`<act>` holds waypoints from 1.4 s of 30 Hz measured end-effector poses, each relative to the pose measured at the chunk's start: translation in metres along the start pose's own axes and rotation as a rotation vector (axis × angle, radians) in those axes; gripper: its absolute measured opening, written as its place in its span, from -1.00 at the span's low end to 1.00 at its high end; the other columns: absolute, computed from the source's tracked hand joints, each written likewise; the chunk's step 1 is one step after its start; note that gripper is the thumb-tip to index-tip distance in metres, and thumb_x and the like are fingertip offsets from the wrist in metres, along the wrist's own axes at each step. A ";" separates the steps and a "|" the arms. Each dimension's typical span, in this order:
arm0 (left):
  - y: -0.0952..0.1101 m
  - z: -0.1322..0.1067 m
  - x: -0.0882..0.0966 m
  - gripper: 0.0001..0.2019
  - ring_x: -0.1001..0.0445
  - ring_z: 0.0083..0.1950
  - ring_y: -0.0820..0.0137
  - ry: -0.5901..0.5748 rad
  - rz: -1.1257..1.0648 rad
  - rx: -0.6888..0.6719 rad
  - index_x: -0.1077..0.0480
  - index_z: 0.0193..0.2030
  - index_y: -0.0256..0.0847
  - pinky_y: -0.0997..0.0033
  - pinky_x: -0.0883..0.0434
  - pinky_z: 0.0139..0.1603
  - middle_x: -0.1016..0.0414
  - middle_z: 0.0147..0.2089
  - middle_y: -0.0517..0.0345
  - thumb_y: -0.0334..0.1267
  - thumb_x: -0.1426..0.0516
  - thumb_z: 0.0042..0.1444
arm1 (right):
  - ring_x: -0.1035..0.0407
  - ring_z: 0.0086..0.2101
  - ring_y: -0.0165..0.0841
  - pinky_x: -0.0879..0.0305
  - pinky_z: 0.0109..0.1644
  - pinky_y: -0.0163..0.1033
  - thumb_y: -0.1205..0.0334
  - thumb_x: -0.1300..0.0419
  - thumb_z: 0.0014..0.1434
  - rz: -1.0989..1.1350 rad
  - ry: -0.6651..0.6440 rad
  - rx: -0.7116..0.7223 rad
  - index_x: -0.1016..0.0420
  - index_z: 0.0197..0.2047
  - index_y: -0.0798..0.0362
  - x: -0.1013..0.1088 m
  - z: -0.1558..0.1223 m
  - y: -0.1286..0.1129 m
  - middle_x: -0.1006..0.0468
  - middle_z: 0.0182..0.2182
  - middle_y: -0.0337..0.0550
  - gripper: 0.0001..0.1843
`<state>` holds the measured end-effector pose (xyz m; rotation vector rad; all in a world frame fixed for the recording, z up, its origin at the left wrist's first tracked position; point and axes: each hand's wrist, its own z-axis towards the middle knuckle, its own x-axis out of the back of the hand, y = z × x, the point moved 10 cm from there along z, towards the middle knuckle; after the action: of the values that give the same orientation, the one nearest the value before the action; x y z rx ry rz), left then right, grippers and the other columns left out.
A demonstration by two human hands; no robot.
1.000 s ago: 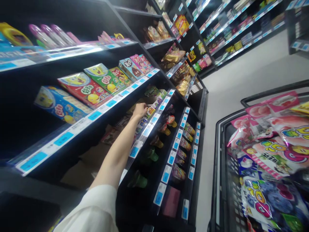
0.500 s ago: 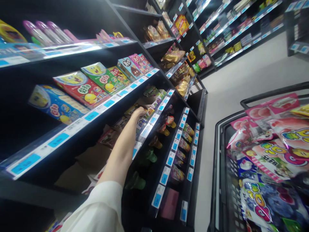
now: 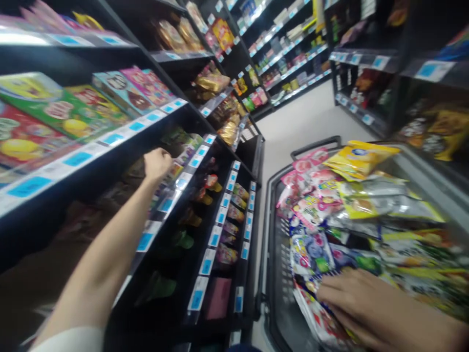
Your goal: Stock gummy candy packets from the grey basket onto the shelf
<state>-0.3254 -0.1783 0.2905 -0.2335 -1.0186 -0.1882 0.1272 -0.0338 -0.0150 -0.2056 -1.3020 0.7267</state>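
My left hand [image 3: 157, 164] reaches into a dark shelf, beside a row of small packs [image 3: 185, 154] behind the price strip. Its fingers are curled, and what they hold, if anything, is hidden. Over a grey shopping basket [image 3: 269, 234] on the right is my right hand [image 3: 351, 300], blurred, with its fingers bent and pressed together. It lies against a red and white bag [image 3: 318, 318] and blueberry-printed candy bags [image 3: 315, 249]. Whether it grips one of them does not show. Pink candy bags [image 3: 311, 190] and a yellow bag [image 3: 361, 159] fill the far end of the basket.
Snack boxes [image 3: 54, 105] stand on the shelf above my left arm. Below it are jelly cups [image 3: 212, 183] and a lower rack of packs [image 3: 227, 252]. Pale floor [image 3: 300, 117] runs between these shelves and another stocked rack [image 3: 366, 88] on the right.
The view has swung right, showing more of the basket and the right-hand rack. My right hand has come into view over the bags. My left hand remains at the same shelf.
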 end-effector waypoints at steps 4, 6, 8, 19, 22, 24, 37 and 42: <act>0.074 -0.055 0.005 -0.68 -0.49 -0.07 0.25 0.105 -0.183 -0.154 -0.55 0.03 -0.22 0.26 -0.39 0.01 -0.56 -0.13 0.11 -0.28 -0.04 0.26 | -0.44 -0.36 -0.28 0.06 -0.38 -0.13 0.45 -0.19 0.23 -0.045 -0.179 0.037 -0.44 -0.19 0.01 0.004 0.006 -0.016 -0.58 -0.28 -0.18 -0.86; 0.133 -0.099 -0.001 -0.72 -0.47 -0.22 0.35 0.110 -0.353 -0.337 -0.55 -0.04 -0.25 0.34 -0.37 -0.10 -0.54 -0.26 0.14 -0.32 -0.07 0.20 | -0.43 -0.36 -0.30 0.11 -0.38 -0.12 0.40 -0.19 0.28 -0.065 -0.200 0.061 -0.46 -0.16 0.04 0.003 0.007 -0.020 -0.59 -0.27 -0.16 -0.91; 0.202 -0.150 -0.012 -0.75 -0.47 -0.25 0.38 0.054 -0.564 -0.539 -0.53 -0.06 -0.29 0.38 -0.40 -0.13 -0.54 -0.27 0.12 -0.36 -0.09 0.17 | -0.42 -0.36 -0.32 0.07 -0.37 -0.13 0.38 -0.18 0.31 -0.052 -0.207 0.093 -0.49 -0.15 0.06 -0.001 0.005 -0.023 -0.60 -0.26 -0.16 -0.92; 0.406 -0.315 -0.054 -0.35 -0.10 0.57 0.21 -0.111 -0.622 -1.242 -0.28 0.41 -0.26 0.04 -0.18 0.56 -0.17 0.52 -0.09 -0.65 0.03 0.20 | -0.42 -0.31 -0.36 -0.05 -0.37 -0.16 0.26 -0.13 0.42 -0.122 -0.442 0.176 -0.51 -0.01 0.07 -0.031 0.001 -0.030 -0.62 -0.13 -0.19 -0.83; 0.393 -0.321 -0.068 -0.44 -0.19 0.53 0.25 -0.102 -0.638 -1.240 -0.28 0.42 -0.25 0.06 -0.25 0.52 -0.26 0.48 -0.09 -0.57 0.02 0.30 | -0.39 -0.33 -0.36 0.01 -0.41 -0.14 0.31 -0.11 0.41 -0.227 -0.387 0.227 -0.49 -0.05 0.08 -0.007 0.007 -0.036 -0.60 -0.16 -0.19 -0.85; 0.390 -0.326 -0.074 -0.48 -0.30 0.45 0.23 -0.106 -0.628 -1.245 -0.30 0.40 -0.25 0.07 -0.31 0.47 -0.31 0.44 -0.11 -0.52 0.01 0.34 | -0.38 -0.35 -0.37 -0.03 -0.40 -0.15 0.34 -0.06 0.42 -0.262 -0.288 0.197 -0.49 -0.05 0.09 0.012 0.012 -0.035 -0.59 -0.19 -0.18 -0.82; 0.395 -0.335 -0.083 -0.42 -0.33 0.32 -0.01 -0.149 -0.641 -1.224 -0.37 0.37 -0.30 -0.09 -0.38 0.36 -0.36 0.25 -0.23 -0.41 -0.02 0.20 | -0.51 -0.12 -0.33 -0.13 -0.33 -0.11 0.34 0.05 0.52 -0.366 -0.480 0.080 -0.42 0.19 0.09 0.006 0.011 -0.018 -0.56 0.08 -0.20 -0.69; 0.396 -0.326 -0.103 -0.39 0.01 0.57 -0.11 -0.217 -0.771 -1.185 -0.43 0.32 -0.22 -0.17 -0.12 0.56 -0.14 0.50 -0.09 -0.40 -0.10 0.07 | -0.48 -0.06 -0.35 -0.16 -0.29 -0.13 0.33 0.10 0.55 -0.388 -0.471 0.083 -0.37 0.27 0.07 0.006 0.010 -0.012 -0.48 0.21 -0.17 -0.64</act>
<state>-0.0073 0.1151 -0.0038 -0.9384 -1.0663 -1.5058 0.1232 -0.0417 -0.0006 0.2984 -1.6912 0.5069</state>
